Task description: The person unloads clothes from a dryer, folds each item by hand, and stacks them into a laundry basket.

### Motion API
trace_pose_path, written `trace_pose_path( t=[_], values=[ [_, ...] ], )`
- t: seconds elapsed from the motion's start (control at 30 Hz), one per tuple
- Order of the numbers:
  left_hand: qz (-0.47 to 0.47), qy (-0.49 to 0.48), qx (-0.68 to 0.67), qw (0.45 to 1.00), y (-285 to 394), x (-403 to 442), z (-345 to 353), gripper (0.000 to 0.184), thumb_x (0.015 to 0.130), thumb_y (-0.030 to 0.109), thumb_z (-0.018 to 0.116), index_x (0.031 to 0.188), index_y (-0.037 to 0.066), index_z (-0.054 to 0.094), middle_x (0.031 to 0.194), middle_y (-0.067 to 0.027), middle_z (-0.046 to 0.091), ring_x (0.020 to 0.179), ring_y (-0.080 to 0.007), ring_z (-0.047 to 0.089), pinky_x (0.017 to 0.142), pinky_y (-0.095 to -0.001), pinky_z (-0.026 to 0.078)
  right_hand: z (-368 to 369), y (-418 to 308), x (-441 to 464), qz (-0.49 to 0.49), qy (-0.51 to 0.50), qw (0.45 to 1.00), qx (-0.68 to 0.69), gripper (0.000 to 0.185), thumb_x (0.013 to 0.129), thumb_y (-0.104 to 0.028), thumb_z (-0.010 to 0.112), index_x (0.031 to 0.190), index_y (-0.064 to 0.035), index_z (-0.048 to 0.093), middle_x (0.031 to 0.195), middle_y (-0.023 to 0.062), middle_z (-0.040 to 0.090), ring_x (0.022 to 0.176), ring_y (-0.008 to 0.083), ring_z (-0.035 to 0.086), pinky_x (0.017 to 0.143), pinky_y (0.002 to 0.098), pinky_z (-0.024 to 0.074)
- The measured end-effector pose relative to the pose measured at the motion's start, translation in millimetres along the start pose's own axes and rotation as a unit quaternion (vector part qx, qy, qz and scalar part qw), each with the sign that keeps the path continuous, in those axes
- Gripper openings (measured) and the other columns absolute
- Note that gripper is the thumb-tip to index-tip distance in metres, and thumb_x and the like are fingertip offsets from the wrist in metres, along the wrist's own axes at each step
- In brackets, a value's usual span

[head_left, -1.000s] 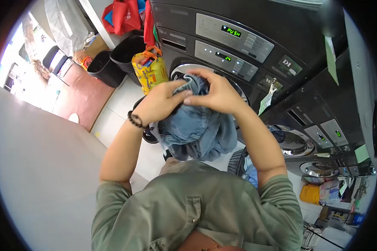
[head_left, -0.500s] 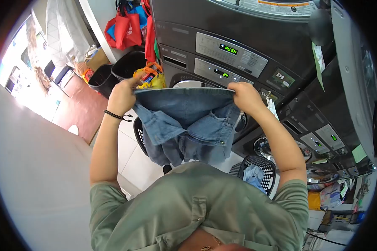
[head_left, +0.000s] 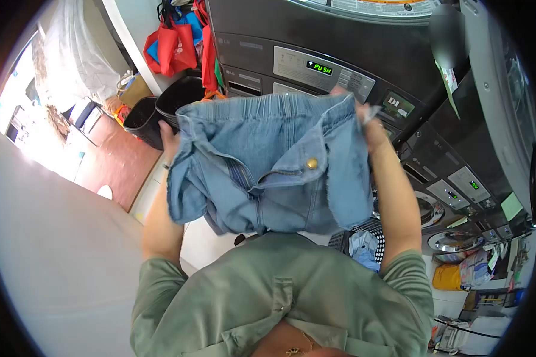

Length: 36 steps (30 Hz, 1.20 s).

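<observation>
A pair of light-blue denim pants (head_left: 274,134) is stretched out in front of my chest, waist up. Its fly lies open, showing a gold button, and the elastic back waistband faces me. A loose flap of cloth hangs at each side, like a turned-out pocket. At the waist's left side is my left hand (head_left: 169,141), closed on the denim with its fingers mostly behind it. My right hand (head_left: 373,131) grips the opposite side, partly covered by the cloth and a little blurred. The lower legs of the pants are out of sight.
Stacked dark LG laundry machines (head_left: 244,44) rise ahead and to the right. A black perforated basket (head_left: 375,227) holding light-blue clothes stands low right. Black bins (head_left: 143,122) and hanging red bags (head_left: 177,50) are at the left, beside a pale wall (head_left: 59,256).
The pants have come up closer to me, with the waist opened toward my face and the side flaps spread out. My hands have moved from the top waistband edge to its two sides.
</observation>
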<state>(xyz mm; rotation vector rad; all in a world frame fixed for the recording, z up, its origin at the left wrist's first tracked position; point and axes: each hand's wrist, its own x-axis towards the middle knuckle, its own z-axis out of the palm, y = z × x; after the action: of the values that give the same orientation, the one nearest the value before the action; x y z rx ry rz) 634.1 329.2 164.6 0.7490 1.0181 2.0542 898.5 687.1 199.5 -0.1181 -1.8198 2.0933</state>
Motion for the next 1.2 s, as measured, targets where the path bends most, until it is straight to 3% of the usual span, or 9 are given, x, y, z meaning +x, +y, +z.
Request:
trace_pose_path(
  t=[0.13, 0.33, 0.43, 0.53, 0.63, 0.73, 0.83, 1.1, 1.2],
  values=[
    [-0.084, 0.063, 0.098, 0.990, -53.6, -29.6, 12.1, 0.043, 0.089, 0.021, 0.062, 0.125, -0.001, 0.051, 0.117, -0.0125, 0.060, 0.107, -0.0254, 0.059, 0.098, -0.0394, 0.045, 12.8, 36.8, -23.3, 0.164, 0.096, 0.982, 0.014, 0.028, 0.082, -0.014, 0.071, 0.106, -0.0014, 0.065, 0.097, 0.0062, 0.067, 0.086, 0.0157, 0.064, 0.077, 0.0297, 0.0507],
    [-0.075, 0.211, -0.018, 0.975, -67.7, -15.7, 73.7, 0.030, 0.092, 0.019, 0.060, 0.112, -0.004, 0.058, 0.102, -0.0104, 0.066, 0.088, -0.0201, 0.065, 0.079, -0.0314, 0.052, 130.3, 17.6, -38.5, -0.019, 0.304, 0.928, -0.212, 0.047, 0.089, -0.023, 0.067, 0.125, 0.0030, 0.053, 0.117, 0.0160, 0.062, 0.104, 0.0248, 0.060, 0.092, 0.0363, 0.0452],
    [0.100, 0.071, 0.257, 0.958, -69.7, -25.4, 122.8, 0.031, 0.092, 0.019, 0.062, 0.116, -0.001, 0.058, 0.104, -0.0065, 0.065, 0.093, -0.0153, 0.061, 0.083, -0.0292, 0.049, 174.5, 34.0, -55.4, -0.162, -0.064, 0.960, -0.220, 0.064, 0.076, -0.010, 0.063, 0.136, -0.0002, 0.045, 0.143, 0.0211, 0.043, 0.127, 0.0301, 0.047, 0.105, 0.0408, 0.0347],
    [0.081, 0.074, 0.265, 0.958, -52.7, -21.6, 139.9, 0.026, 0.092, 0.015, 0.062, 0.113, 0.000, 0.061, 0.107, -0.0025, 0.065, 0.096, -0.0116, 0.059, 0.085, -0.0280, 0.047, 138.4, 9.6, -44.6, -0.154, -0.071, 0.901, -0.399, 0.071, 0.070, -0.005, 0.060, 0.139, -0.0082, 0.044, 0.142, 0.0146, 0.045, 0.128, 0.0235, 0.045, 0.101, 0.0351, 0.0377],
    [0.047, -0.006, 0.161, 0.986, -25.2, -25.4, 141.6, 0.031, 0.092, 0.014, 0.063, 0.119, 0.001, 0.057, 0.110, -0.0022, 0.064, 0.098, -0.0106, 0.059, 0.088, -0.0290, 0.047, 121.2, 1.5, -28.9, -0.276, 0.248, 0.853, -0.366, 0.082, 0.060, -0.006, 0.076, 0.136, -0.0065, 0.045, 0.126, 0.0133, 0.058, 0.112, 0.0238, 0.056, 0.097, 0.0359, 0.0420],
    [0.080, -0.083, 0.232, 0.966, -6.9, -30.2, 135.3, 0.037, 0.088, 0.009, 0.068, 0.122, 0.001, 0.056, 0.115, -0.0034, 0.063, 0.103, -0.0105, 0.057, 0.092, -0.0292, 0.045, 105.4, 6.7, -14.1, -0.101, 0.002, 0.981, -0.166, 0.072, 0.061, -0.004, 0.080, 0.128, -0.0041, 0.053, 0.116, 0.0088, 0.064, 0.107, 0.0186, 0.058, 0.093, 0.0353, 0.0448],
    [0.085, -0.066, 0.351, 0.930, -5.7, -33.2, 115.1, 0.048, 0.082, 0.006, 0.072, 0.125, -0.002, 0.053, 0.121, -0.0052, 0.061, 0.111, -0.0132, 0.054, 0.098, -0.0310, 0.042, 121.3, -39.9, -8.3, -0.014, -0.018, 0.957, -0.288, 0.051, 0.065, -0.003, 0.076, 0.115, -0.0032, 0.063, 0.105, 0.0090, 0.069, 0.097, 0.0178, 0.063, 0.088, 0.0330, 0.0479],
    [0.121, -0.134, 0.265, 0.947, 5.7, -68.5, 115.3, 0.069, 0.079, 0.005, 0.068, 0.140, -0.003, 0.036, 0.142, -0.0126, 0.045, 0.129, -0.0205, 0.044, 0.109, -0.0362, 0.032, 153.0, -88.9, -38.2, -0.257, -0.054, 0.934, -0.241, 0.041, 0.074, -0.010, 0.077, 0.113, -0.0029, 0.064, 0.103, 0.0075, 0.070, 0.093, 0.0177, 0.065, 0.087, 0.0320, 0.0478],
    [0.052, -0.097, 0.184, 0.977, -55.5, -61.1, 113.0, 0.064, 0.081, 0.012, 0.062, 0.139, -0.003, 0.038, 0.141, -0.0129, 0.046, 0.128, -0.0212, 0.045, 0.109, -0.0365, 0.033, 159.1, -110.1, -4.4, -0.168, -0.037, 0.972, -0.159, 0.037, 0.076, -0.015, 0.077, 0.109, -0.0032, 0.065, 0.101, 0.0058, 0.069, 0.090, 0.0135, 0.062, 0.084, 0.0304, 0.0476]
  ],
)
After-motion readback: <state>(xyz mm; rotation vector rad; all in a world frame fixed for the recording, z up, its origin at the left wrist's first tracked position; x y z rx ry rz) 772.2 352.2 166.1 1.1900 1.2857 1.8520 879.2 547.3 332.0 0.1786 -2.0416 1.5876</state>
